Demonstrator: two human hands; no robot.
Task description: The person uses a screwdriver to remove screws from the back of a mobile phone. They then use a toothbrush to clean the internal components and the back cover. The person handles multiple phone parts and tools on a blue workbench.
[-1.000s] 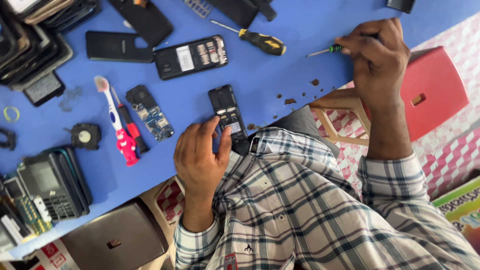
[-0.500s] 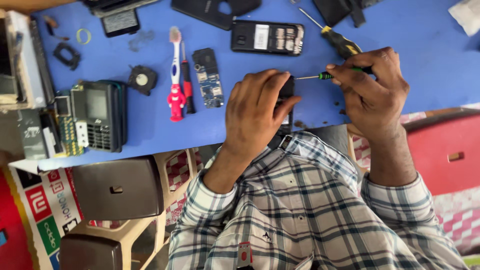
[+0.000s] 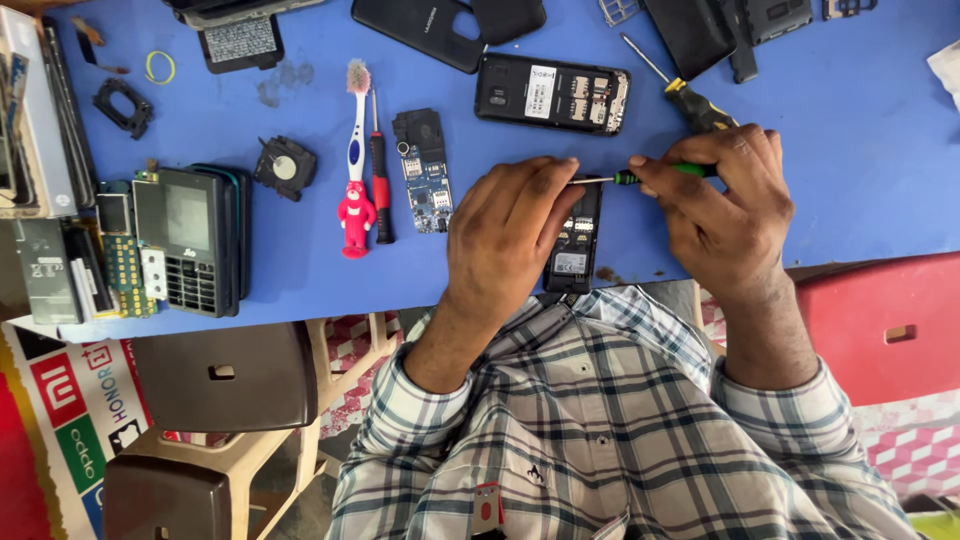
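My left hand (image 3: 505, 235) lies over a small black phone (image 3: 575, 255) with its back off, pressing it onto the blue table (image 3: 860, 170) at the near edge. My right hand (image 3: 725, 205) grips a thin green-handled screwdriver (image 3: 625, 178) held level. Its metal tip points left and reaches the top end of the phone, right by my left fingertips. Most of the phone is hidden under my left hand.
Beyond my hands lie an opened black phone (image 3: 552, 93), a yellow-and-black screwdriver (image 3: 690, 95), a blue circuit board (image 3: 425, 170), a toothbrush with a red handle (image 3: 353, 170) and a red screwdriver (image 3: 380, 185). Stacked keypad phones (image 3: 190, 240) sit left. A brown stool (image 3: 220, 375) and a red stool (image 3: 890, 325) flank me.
My right hand has come in from the right and brought the screwdriver tip to the phone. My left hand has slid over the phone and now covers it.
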